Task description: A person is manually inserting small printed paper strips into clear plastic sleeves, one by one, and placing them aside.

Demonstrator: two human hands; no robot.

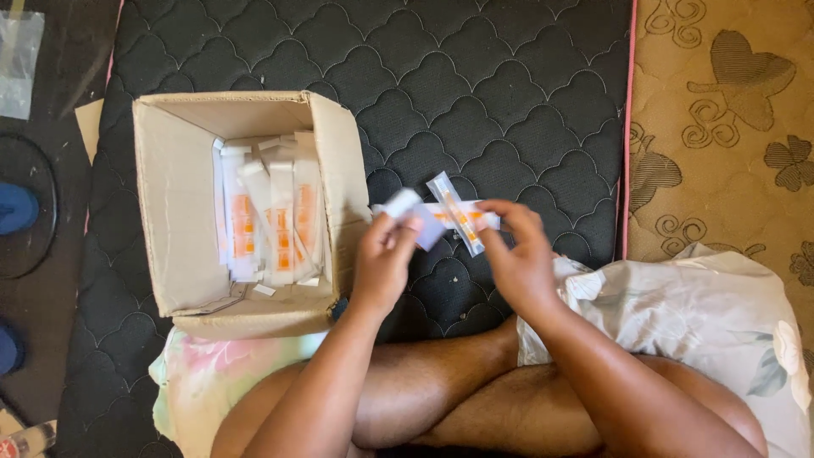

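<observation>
Two hands, left hand (383,259) and right hand (517,254), both grip sealed packets (454,216) beside the cardboard box (182,212).

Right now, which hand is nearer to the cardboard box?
Left. The left hand is just beside the cardboard box, near its right wall, holding a small white packet. The right hand is farther right, holding clear sachets.

Blue object (17,208) cropped at edge
</observation>
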